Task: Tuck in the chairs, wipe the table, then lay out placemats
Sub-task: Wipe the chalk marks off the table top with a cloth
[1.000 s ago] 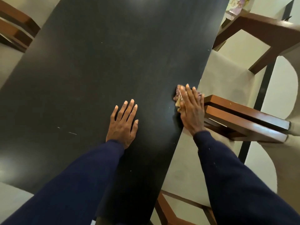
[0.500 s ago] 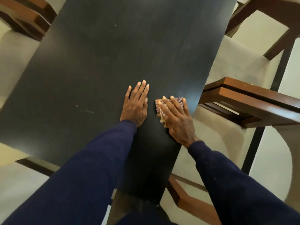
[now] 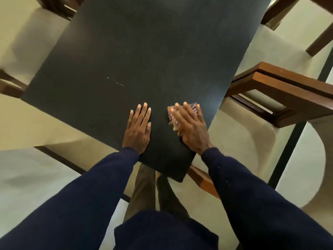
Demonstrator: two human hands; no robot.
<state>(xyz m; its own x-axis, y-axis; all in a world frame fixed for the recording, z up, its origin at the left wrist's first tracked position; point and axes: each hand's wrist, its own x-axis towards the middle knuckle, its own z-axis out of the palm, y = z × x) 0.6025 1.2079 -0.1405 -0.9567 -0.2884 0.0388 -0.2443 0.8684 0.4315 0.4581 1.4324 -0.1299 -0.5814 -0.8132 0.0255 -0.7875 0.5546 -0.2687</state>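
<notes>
matte black rectangular table top (image 3: 144, 51) fills most of the view, long way running away from the person. finish is dull, with a faint bluish sheen toward the right edge and a few tiny white specks (image 3: 117, 83) near the middle. floor (image 3: 32, 127) around it is pale cream with soft shadows on it.

brown wooden chair with a pale cushion (image 3: 288, 91) sits right beside the table's right edge, another wooden frame (image 3: 281, 13) pokes in at the top right corner, and a dark wooden chair (image 3: 59, 6) is up at the top left. another bit of brown wood shows under the near corner.

left hand (image 3: 137, 129) lies flat, palm down on the table near the close end, fingers straight and together, nothing in it. right hand (image 3: 192, 130) is just beside it, fingers straight and slightly spread, pressing down on a small purple and tan patterned cloth (image 3: 171, 116) that lies flat on the table near the right edge. that hand and the cloth are blurry. both arms are in dark navy sleeves (image 3: 81, 195).
</notes>
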